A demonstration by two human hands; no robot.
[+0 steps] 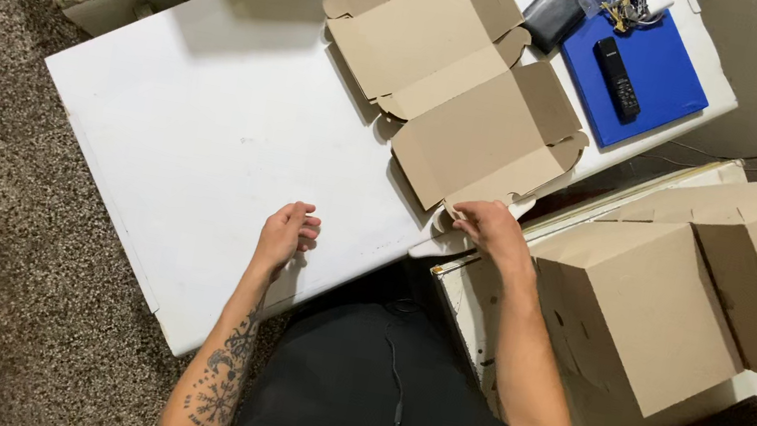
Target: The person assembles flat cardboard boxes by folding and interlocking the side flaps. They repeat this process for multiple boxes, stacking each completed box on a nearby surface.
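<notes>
Your left hand rested on the white surface near its near edge, fingers curled loosely inward in a narrow grip, holding nothing. Further right and far, the flat unfolded cardboard box lay open on the surface. Your right hand pinched its near corner flap at the surface's edge. Right of that stood two assembled cardboard boxes; far right lay a blue folder carrying a dark remote.

Bare white table lies open leftward; flat cardboard blank and assembled boxes crowd the right.
</notes>
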